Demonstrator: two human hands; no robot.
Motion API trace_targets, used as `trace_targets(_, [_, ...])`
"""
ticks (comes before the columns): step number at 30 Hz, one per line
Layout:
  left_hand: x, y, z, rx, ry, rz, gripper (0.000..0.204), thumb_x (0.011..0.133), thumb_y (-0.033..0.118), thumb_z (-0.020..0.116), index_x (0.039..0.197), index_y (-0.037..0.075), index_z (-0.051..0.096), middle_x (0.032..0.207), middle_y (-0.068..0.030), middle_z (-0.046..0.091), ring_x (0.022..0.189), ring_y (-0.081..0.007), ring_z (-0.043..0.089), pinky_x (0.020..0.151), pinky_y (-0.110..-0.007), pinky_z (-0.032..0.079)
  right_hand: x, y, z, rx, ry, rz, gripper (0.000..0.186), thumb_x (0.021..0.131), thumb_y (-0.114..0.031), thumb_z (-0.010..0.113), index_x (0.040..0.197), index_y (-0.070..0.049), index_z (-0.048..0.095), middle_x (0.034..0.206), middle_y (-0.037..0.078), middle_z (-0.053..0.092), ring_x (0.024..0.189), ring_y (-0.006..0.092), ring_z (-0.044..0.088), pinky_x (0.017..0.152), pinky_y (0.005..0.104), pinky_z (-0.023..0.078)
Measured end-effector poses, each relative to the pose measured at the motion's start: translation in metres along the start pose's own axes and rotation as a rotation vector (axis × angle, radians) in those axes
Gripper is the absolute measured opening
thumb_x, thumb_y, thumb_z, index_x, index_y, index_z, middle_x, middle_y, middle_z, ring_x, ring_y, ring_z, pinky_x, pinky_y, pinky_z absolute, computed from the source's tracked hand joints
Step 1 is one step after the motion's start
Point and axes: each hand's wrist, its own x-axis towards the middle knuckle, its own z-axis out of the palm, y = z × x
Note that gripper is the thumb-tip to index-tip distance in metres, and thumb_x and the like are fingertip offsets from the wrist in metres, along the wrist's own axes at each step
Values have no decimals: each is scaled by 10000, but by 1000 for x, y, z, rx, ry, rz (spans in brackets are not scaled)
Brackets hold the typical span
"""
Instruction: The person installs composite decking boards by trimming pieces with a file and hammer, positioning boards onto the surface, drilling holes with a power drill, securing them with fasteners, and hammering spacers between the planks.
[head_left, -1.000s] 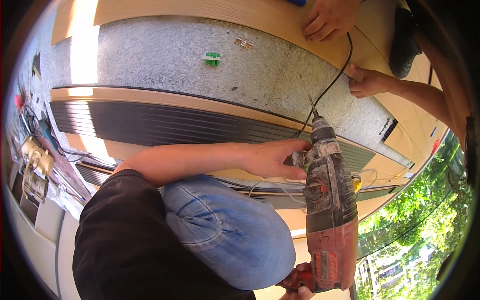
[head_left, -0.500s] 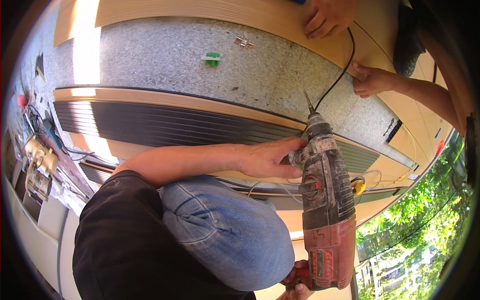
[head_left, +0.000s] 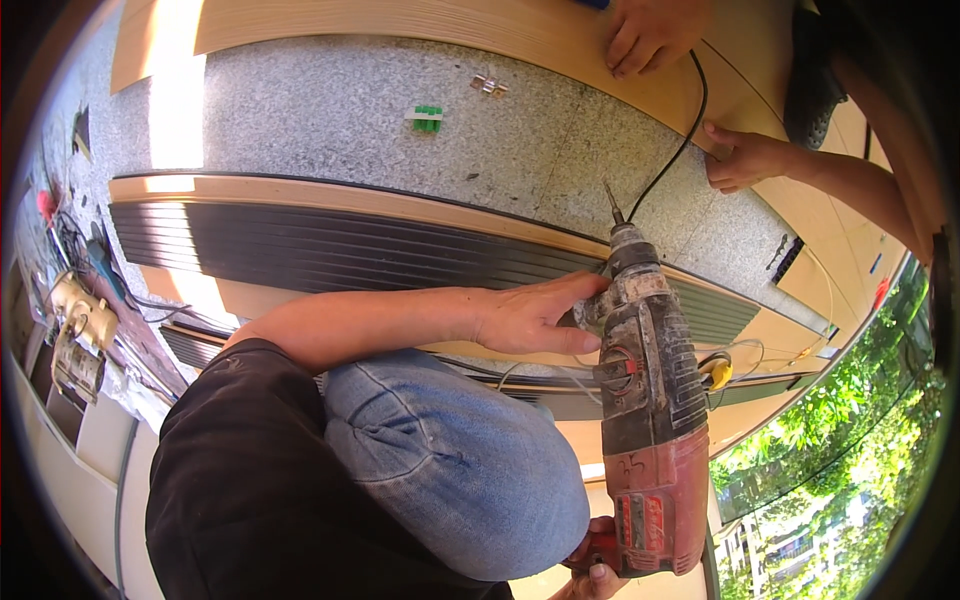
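Observation:
A red and black rotary hammer drill [head_left: 650, 400], dusty and worn, is between my hands, its bit [head_left: 613, 200] pointing away from me over the speckled grey floor [head_left: 390, 90]. I cannot tell whether the tip touches the floor. My left hand [head_left: 540, 318] is closed round the side handle near the drill's front, thumb and forefinger on either side of it. At the lower edge my right hand [head_left: 598, 568] grips the rear handle, partly hidden behind my knee and the drill body. A ribbed dark board [head_left: 380, 250] lies under the drill's front.
Another person's hands [head_left: 745, 160] rest on the wood-coloured boards [head_left: 400, 18] at the far right, beside a black cable [head_left: 690, 140]. A green bundle with a white strip [head_left: 427, 119] and small metal clips [head_left: 488, 86] lie on the floor. Tools [head_left: 85, 310] lie far left.
The drill has shifted slightly left with my hands on it. Its bit looks sharper now than before. The other person's hands have barely moved.

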Motion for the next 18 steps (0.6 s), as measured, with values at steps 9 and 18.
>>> trace_targets(9, [-5, 5, -4, 34, 12, 32, 893, 991, 560, 603, 1503, -112, 312, 1419, -297, 447, 1375, -389, 441, 1157, -430, 357, -7, -4, 14, -137, 74, -6, 783, 839, -318, 793, 1366, 143, 442, 918, 175, 648, 746, 238, 669, 585, 383, 597])
trace_targets(18, [11, 21, -14, -206, 40, 37, 1015, 976, 676, 561, 1529, -111, 237, 1466, -207, 499, 1366, -251, 454, 1156, -398, 368, 19, -36, 21, -341, 148, -128, 913, 715, -449, 825, 1343, 111, 468, 1059, 226, 662, 618, 192, 660, 507, 293, 571])
